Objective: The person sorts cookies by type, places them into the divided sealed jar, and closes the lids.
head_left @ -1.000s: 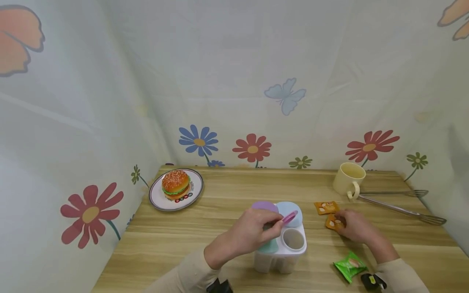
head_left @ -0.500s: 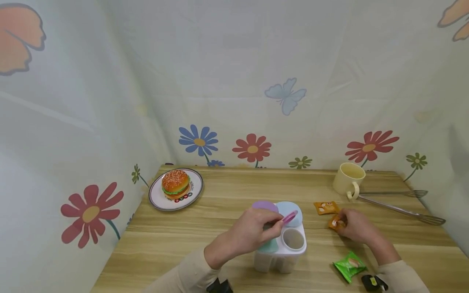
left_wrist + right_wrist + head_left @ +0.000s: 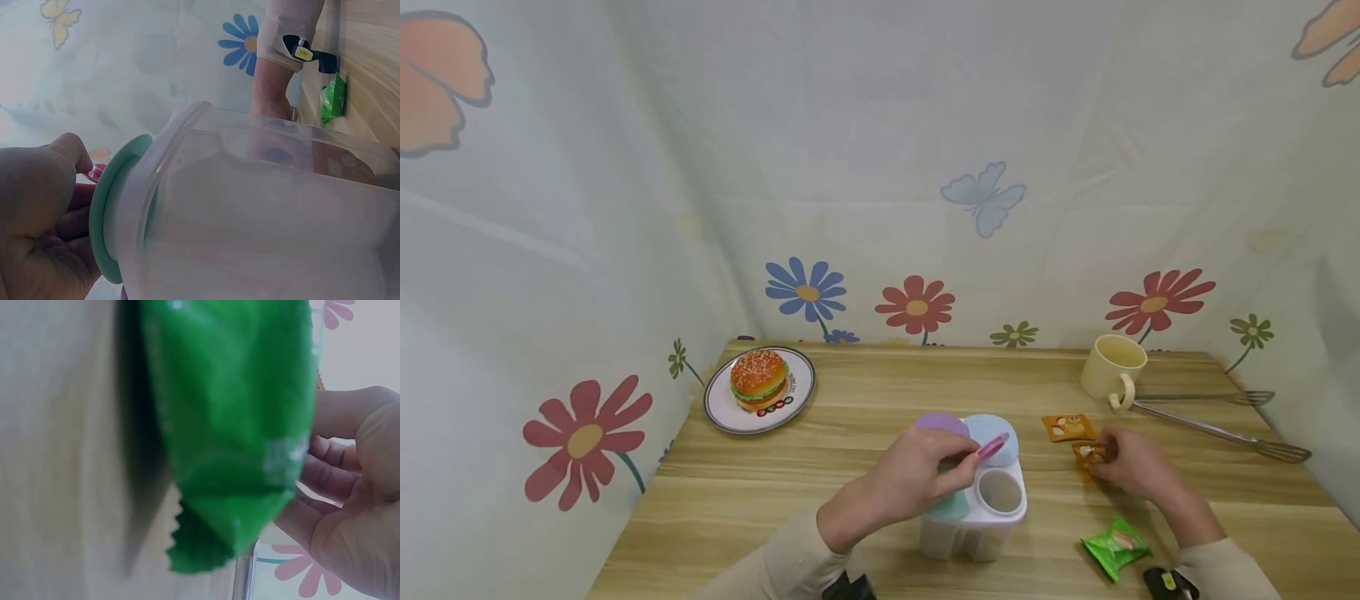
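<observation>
My left hand (image 3: 904, 477) pinches a small pink lid (image 3: 994, 448) above a white box (image 3: 936, 540) with round compartments. Purple (image 3: 942, 422), pale blue (image 3: 992, 433) and green lids (image 3: 100, 219) cover three of them. The front right compartment (image 3: 1000, 492) is uncovered. To the right, my right hand (image 3: 1135, 467) pinches an orange snack packet (image 3: 1087, 453) between thumb and fingers, low over the table. A second orange packet (image 3: 1070, 427) lies flat just behind it. In the right wrist view a green packet (image 3: 231, 412) hides part of the right hand and the orange packet.
The green packet lies near the right forearm on the wooden table (image 3: 850, 392). Farther back stand a yellow mug (image 3: 1108, 371) and, beside it, two metal whisks (image 3: 1210, 423). A plate (image 3: 718, 408) with a toy hamburger (image 3: 760, 377) sits at the back left.
My right fingers have drawn the near orange packet slightly right, and it has tilted up from lying flat. My left hand and the pink lid have kept their place.
</observation>
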A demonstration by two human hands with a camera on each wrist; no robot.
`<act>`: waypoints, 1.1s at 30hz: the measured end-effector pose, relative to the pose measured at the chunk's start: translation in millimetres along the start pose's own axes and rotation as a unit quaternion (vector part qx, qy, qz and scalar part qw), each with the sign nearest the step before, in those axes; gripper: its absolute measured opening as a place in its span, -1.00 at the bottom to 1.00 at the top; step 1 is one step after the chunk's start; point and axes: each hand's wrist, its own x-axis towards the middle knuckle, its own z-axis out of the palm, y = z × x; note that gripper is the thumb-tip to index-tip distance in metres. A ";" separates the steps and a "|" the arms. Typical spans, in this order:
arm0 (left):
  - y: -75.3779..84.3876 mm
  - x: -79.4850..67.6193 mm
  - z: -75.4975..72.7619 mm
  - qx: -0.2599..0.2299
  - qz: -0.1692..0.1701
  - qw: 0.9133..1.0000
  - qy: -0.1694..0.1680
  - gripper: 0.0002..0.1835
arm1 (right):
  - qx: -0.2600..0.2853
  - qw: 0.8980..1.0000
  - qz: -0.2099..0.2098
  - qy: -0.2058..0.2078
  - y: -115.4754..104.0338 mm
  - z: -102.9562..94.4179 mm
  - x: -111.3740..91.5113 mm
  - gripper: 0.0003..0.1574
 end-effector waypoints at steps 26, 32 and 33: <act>-1.1 -0.3 1.2 0.000 0.006 1.000 0.005 -0.83 | 0.011 0.998 -0.028 0.050 -11.2 -2.4 -1.3 -0.75; -0.7 -0.4 0.7 0.000 0.003 1.000 0.002 -0.83 | 0.022 0.997 -0.036 0.061 -14.9 -3.9 -2.3 -0.71; -0.7 -0.3 0.8 0.000 0.004 1.000 0.003 -0.83 | 0.024 0.997 -0.035 0.061 -16.2 -4.3 -2.8 -0.70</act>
